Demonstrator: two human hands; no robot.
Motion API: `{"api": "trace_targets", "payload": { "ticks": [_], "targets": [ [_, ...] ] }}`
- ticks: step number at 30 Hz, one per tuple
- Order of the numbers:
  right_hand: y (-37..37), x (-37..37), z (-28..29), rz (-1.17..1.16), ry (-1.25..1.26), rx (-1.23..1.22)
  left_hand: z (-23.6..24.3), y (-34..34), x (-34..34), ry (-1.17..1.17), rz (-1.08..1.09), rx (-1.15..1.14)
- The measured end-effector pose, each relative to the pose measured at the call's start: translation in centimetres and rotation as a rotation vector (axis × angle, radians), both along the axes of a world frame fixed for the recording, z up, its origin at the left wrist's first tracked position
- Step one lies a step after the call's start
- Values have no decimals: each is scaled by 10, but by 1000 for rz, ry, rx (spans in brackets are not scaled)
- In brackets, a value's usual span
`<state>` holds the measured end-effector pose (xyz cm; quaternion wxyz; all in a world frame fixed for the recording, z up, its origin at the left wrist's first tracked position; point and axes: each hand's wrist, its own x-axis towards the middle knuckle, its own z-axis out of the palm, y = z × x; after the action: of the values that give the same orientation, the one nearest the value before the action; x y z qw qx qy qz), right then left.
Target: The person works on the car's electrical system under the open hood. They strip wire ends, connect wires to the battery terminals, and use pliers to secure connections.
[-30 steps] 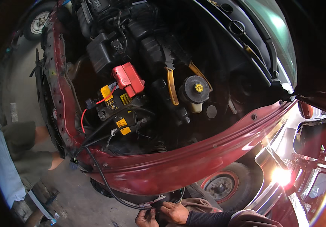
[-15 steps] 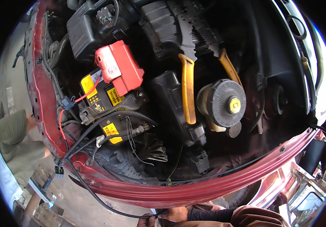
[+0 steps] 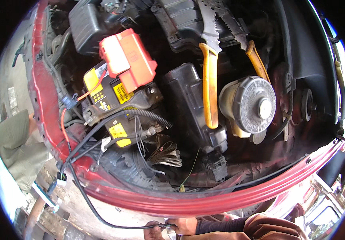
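While hands (image 3: pixel 184 226) hold black cable (image 3: pixel 120 227), fender edge (image 3: pixel 160 208) near, room leftward (pale floor (image 3: pixel 126 216))

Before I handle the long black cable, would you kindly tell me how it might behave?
The black cable is probably bendy but springy, hanging in a smooth curve. It may tug if pulled, since it meets other wiring at the red bodywork and runs to the left hand.

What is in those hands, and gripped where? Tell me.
The left hand and right hand hold a black cable by its lower stretch; whether its end lies there cannot be told.
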<state>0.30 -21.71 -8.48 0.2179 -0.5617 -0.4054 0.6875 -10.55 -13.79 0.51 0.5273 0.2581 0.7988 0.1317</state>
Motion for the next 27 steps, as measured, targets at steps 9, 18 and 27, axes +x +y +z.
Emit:
{"api": "trace_targets", "payload": {
  "ticks": [9, 18, 27],
  "targets": [
    [11, 24, 16, 58, 285, -39, 5, -54, -30, 24, -162, 191],
    [-4, 19, 52, 417, 37, 181, 19, -109, -58, -399, 275, 433],
    [-34, 43, 109, 281, -250, 388, 2, -108, -63, -887, 410, 470]
  ]
}}
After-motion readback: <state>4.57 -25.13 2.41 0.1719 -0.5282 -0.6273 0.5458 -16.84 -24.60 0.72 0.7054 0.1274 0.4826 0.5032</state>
